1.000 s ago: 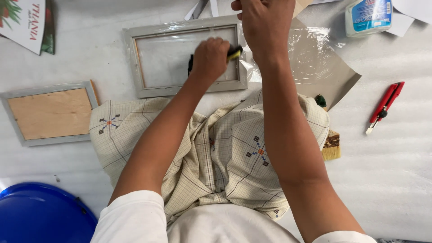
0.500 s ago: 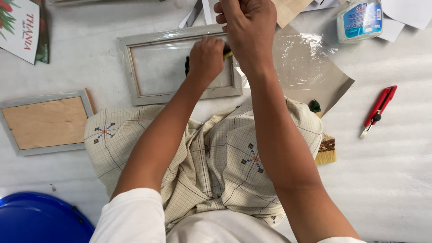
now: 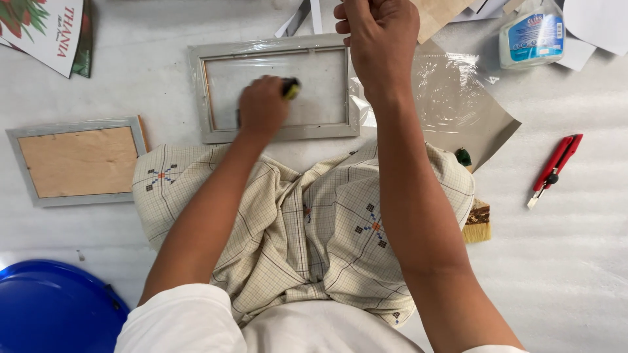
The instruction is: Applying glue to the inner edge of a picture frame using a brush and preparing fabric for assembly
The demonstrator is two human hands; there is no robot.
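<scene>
Left grip [image 3: 261, 104] clamps yellow-black tool [image 3: 291, 87] over grey frame [image 3: 278, 134]; right grip [image 3: 379, 36] pinches plastic film [image 3: 451, 91].

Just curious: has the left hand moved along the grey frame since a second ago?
Yes. The left hand slid leftward along the wrapped grey frame, away from its right edge.

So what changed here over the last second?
The left hand, gripping a small yellow-and-black tool, slid leftward across the plastic-wrapped grey frame. The right hand stays raised at the frame's top right, holding the plastic film. Second frame, red cutter and brush unmoved.
</scene>
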